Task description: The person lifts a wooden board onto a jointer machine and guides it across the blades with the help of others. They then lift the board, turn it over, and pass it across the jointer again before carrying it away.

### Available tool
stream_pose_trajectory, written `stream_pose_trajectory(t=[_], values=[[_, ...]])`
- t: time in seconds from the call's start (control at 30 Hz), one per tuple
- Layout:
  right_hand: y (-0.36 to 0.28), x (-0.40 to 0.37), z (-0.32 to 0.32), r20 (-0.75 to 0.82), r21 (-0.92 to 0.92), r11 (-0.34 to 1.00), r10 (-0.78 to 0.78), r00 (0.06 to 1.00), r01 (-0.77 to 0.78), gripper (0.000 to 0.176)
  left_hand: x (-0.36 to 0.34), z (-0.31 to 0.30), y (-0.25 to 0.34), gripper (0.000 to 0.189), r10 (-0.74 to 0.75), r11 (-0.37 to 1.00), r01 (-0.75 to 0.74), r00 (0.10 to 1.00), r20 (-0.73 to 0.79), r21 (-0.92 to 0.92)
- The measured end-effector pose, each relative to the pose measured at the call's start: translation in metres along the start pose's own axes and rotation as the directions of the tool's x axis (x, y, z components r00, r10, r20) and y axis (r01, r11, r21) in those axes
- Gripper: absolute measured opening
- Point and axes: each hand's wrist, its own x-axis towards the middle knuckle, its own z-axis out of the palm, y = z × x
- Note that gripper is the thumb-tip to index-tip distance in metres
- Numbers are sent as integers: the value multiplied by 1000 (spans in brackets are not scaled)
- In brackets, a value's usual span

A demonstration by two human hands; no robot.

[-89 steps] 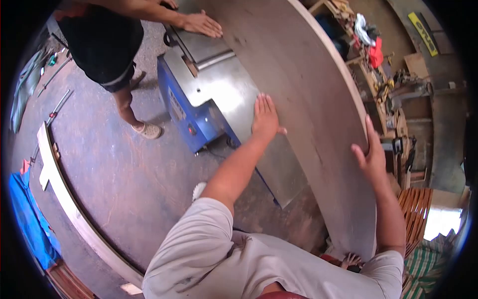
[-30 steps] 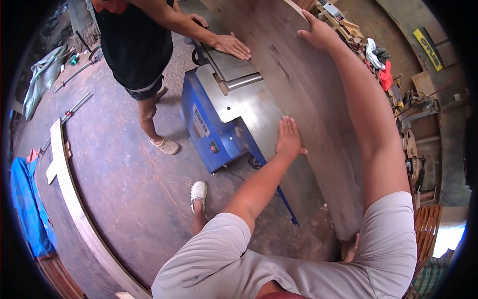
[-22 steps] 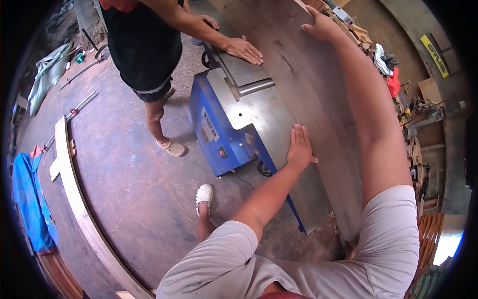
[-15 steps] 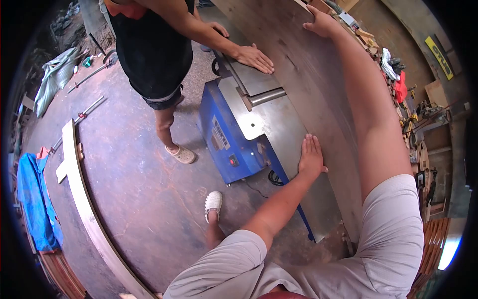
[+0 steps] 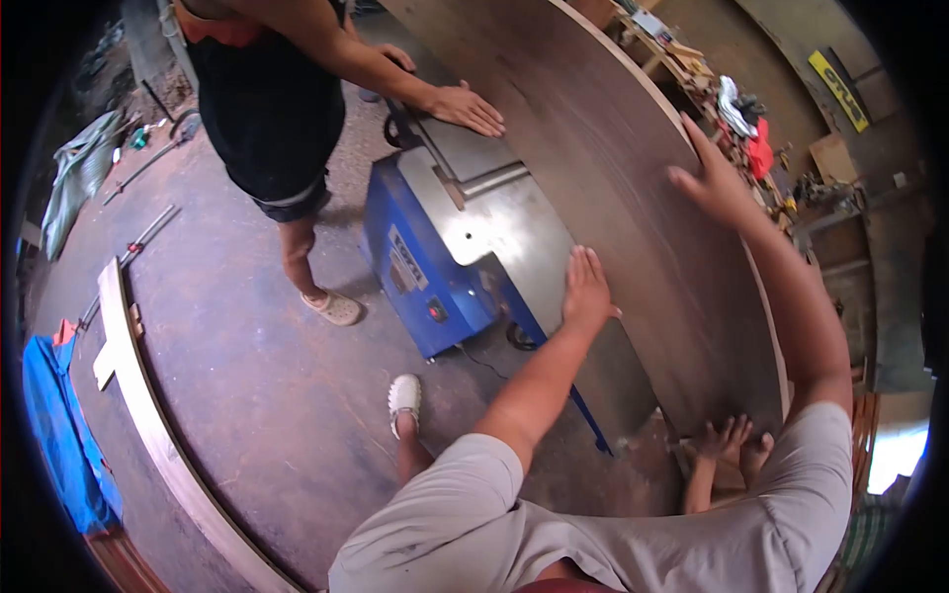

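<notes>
A wide dark wooden board [image 5: 633,188] stands on its edge along the metal bed [image 5: 514,222] of a blue planing machine [image 5: 420,262]. My left hand [image 5: 590,289] lies with fingers stretched against the board's lower part, over the machine bed. At the board's upper edge is my right hand [image 5: 714,183], thumb and fingers apart, touching the edge. A co-worker's hand [image 5: 470,109] presses flat near the far part of the board. Another person's hands [image 5: 730,443] touch the board's near end, partly hidden by my right arm.
The co-worker [image 5: 267,109] stands left of the machine. A long pale plank [image 5: 158,425], clamps [image 5: 148,232] and a blue tarp [image 5: 61,435] lie at the left. Tools and wood pieces crowd a bench [image 5: 682,69] at the right. A cable runs beneath the machine.
The board's upper edge now shows farther right, and my right hand has come down along it. Another person's hands have appeared at the near end. The view has shifted slightly.
</notes>
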Motion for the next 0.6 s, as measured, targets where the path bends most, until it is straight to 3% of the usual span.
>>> stream_pose_trajectory(t=[0.1,0.2,0.37,0.6], values=[[-17,-123,-37,66,-28,983,184,981,-182,90,4,-3,2,140,-41,999,42,997,71,-2],[-16,-152,-39,48,-64,980,191,980,-188,91,3,-8,1,140,-28,999,26,998,60,46],[-28,-133,-40,121,-117,932,357,926,-344,92,3,-19,4,140,-74,996,67,990,120,60],[-31,-104,-33,104,-195,927,346,933,-322,91,1,-16,6,141,-81,995,73,991,104,75]])
